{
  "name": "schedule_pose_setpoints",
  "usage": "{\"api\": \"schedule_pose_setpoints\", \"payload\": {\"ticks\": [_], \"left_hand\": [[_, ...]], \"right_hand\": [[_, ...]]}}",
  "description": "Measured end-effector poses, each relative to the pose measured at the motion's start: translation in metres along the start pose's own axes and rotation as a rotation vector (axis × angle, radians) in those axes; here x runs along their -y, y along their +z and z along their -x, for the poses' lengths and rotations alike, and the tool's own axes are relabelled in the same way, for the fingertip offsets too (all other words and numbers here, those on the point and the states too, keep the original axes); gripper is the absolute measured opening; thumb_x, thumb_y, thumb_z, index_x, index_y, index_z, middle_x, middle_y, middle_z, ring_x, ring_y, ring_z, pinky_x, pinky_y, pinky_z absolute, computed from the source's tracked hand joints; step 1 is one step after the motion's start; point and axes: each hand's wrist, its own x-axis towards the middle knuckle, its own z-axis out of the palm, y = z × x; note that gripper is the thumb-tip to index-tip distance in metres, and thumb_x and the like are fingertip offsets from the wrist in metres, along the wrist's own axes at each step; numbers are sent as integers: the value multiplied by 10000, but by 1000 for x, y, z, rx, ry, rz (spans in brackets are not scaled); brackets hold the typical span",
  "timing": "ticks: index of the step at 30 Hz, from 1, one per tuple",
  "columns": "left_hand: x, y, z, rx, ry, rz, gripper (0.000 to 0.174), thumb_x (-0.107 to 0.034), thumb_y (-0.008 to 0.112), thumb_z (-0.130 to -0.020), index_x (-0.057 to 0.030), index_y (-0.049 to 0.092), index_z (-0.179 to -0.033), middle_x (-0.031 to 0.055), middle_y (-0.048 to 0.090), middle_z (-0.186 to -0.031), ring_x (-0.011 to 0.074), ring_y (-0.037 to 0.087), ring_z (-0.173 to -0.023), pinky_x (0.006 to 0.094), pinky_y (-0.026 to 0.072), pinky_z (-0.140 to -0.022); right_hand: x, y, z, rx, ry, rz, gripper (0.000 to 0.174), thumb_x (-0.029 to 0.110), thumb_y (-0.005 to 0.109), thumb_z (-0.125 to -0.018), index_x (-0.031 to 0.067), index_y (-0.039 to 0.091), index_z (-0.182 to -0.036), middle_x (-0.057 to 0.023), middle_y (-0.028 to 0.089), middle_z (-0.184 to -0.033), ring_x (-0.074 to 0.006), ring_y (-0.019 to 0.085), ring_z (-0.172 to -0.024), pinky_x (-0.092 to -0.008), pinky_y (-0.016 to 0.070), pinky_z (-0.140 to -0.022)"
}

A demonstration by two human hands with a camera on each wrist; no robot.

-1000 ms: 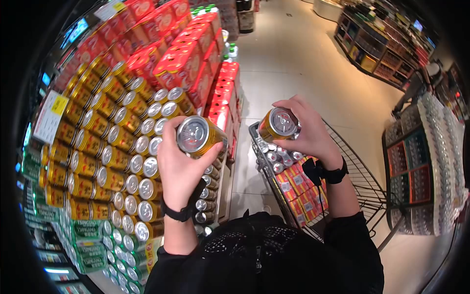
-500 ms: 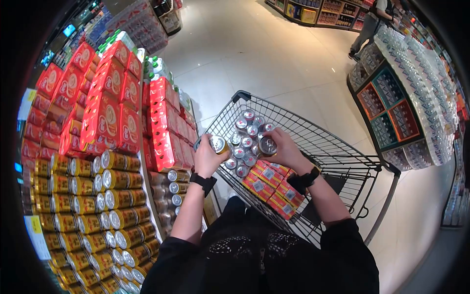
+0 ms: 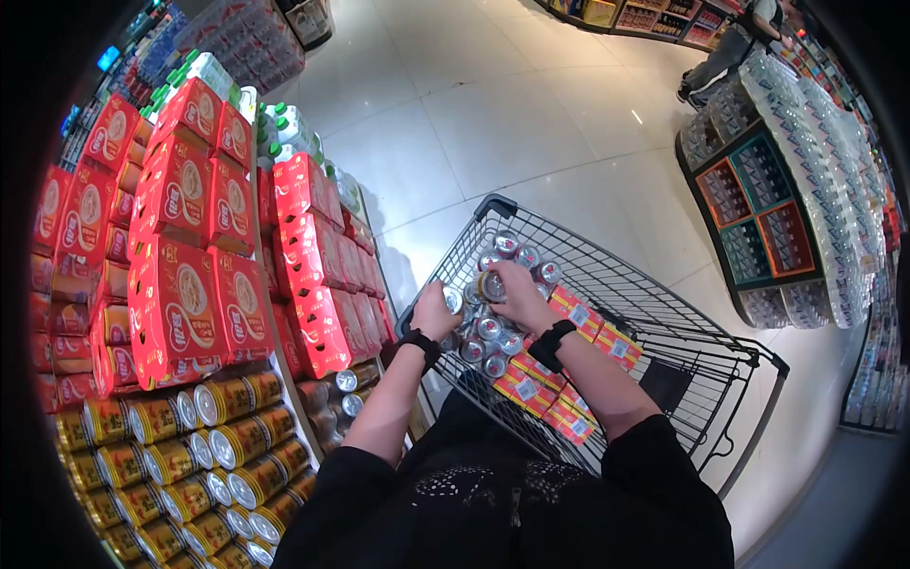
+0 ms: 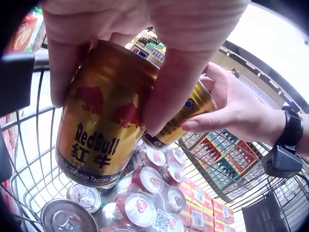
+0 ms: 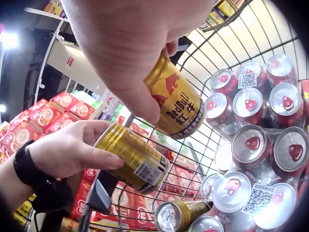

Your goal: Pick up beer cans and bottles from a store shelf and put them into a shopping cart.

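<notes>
Both hands are over the front of a wire shopping cart (image 3: 607,270). My left hand (image 3: 433,311) grips a gold Red Bull can (image 4: 104,121) from above, thumb and fingers round its upper sides. The right hand (image 3: 519,292) holds a second gold Red Bull can (image 5: 176,99), tilted, beside the first. Below them in the cart are shrink-wrapped packs of silver-topped cans (image 5: 248,104). Another gold can (image 5: 183,215) lies tilted next to these packs, against the cart's wire side.
Red-and-yellow cartons (image 3: 573,313) fill the cart's middle. On the left stand stacked gold cans (image 3: 237,446) and red boxes (image 3: 185,303). A bottle display (image 3: 787,209) is at the right, with a person (image 3: 735,52) behind it. Tiled floor (image 3: 531,123) lies ahead.
Both hands have moved down with their cans, from beside the shelf into the cart's front. The head view has turned, so more of the cart shows.
</notes>
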Motion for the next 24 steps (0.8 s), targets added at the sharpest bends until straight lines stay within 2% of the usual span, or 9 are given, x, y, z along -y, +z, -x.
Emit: {"api": "schedule_pose_setpoints", "payload": {"ticks": [4, 8, 11, 14, 17, 20, 24], "left_hand": [[10, 13, -3, 95, -20, -1, 636, -170, 840, -602, 20, 537, -1128, 235, 596, -1079, 393, 594, -1047, 434, 495, -906], [10, 28, -13, 171, -32, -12, 618, -137, 827, -628, 25, 496, -1125, 247, 586, -1086, 413, 589, -1055, 454, 497, -912], [11, 38, -24, 206, -31, -33, 676, -77, 847, -623, -7, 431, -1152, 253, 531, -1151, 437, 602, -1056, 482, 524, -892], [9, 38, -36, 327, -131, -93, 723, -101, 863, -622, -12, 408, -1176, 273, 573, -1141, 429, 605, -1087, 476, 528, -902], [9, 41, -44, 394, -156, -144, 757, -122, 867, -623, -11, 405, -1212, 265, 597, -1165, 413, 604, -1114, 466, 524, -926], [11, 44, -47, 414, -163, -170, 793, -138, 863, -631, -3, 406, -1265, 247, 599, -1208, 395, 596, -1143, 450, 508, -965], [26, 58, -51, 448, -125, -164, 777, -132, 851, -646, 13, 443, -1292, 239, 582, -1261, 377, 562, -1207, 425, 473, -1026]], "right_hand": [[-18, 26, -18, 117, -58, 19, 604, 29, 780, -627, 51, 536, -1180, -159, 586, -1155, -359, 556, -1137, -441, 413, -1025], [-29, 44, -23, 136, -123, 99, 627, 30, 774, -599, 46, 535, -1178, -169, 595, -1146, -368, 551, -1145, -431, 444, -992], [-37, 51, -23, 162, -27, 135, 623, 7, 776, -586, 43, 525, -1155, -153, 589, -1131, -352, 555, -1145, -442, 406, -1047], [-46, 54, -24, 205, -74, 173, 612, 18, 786, -577, 56, 523, -1128, -133, 594, -1122, -320, 570, -1137, -442, 389, -1039], [-49, 57, -23, 249, -30, 231, 614, 29, 796, -569, 76, 523, -1117, -105, 609, -1105, -281, 586, -1131, -455, 361, -1029], [-52, 61, -23, 254, -63, 271, 579, 20, 778, -593, 93, 529, -1111, -76, 622, -1074, -255, 597, -1123, -466, 341, -1017], [-59, 71, -22, 233, -128, 367, 394, 28, 665, -734, 107, 545, -1100, -58, 632, -1040, -242, 601, -1106, -482, 340, -1013]]}}
